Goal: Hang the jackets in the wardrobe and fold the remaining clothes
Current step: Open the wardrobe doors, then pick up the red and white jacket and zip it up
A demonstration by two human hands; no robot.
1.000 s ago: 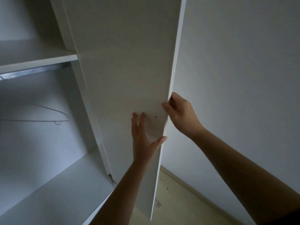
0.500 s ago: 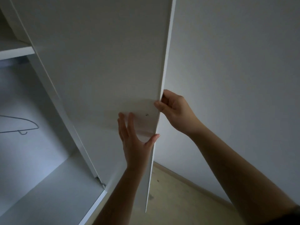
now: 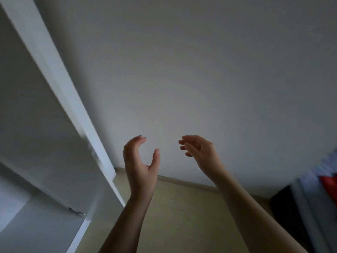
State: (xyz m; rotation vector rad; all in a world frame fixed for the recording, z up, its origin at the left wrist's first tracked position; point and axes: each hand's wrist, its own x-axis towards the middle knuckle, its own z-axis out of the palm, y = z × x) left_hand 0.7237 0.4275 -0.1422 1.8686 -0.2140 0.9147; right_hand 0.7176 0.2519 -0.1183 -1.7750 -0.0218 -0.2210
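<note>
Looking right now: both my hands are up and empty, left hand (image 3: 140, 161) curled loose, right hand (image 3: 198, 150) slack. Clothes (image 3: 321, 189) sit low at the far right edge, nearer my right; wardrobe door (image 3: 60, 84) stands open, left.

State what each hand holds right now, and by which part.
Nothing is held. The left hand and right hand are both open in the air, clear of the wardrobe door.

Both hands raised in mid-air, empty. Left hand (image 3: 140, 165) with fingers curled, thumb apart. Right hand (image 3: 198, 150) loosely cupped, fingers bent leftward. Forearms bare, angled up from below.
</note>
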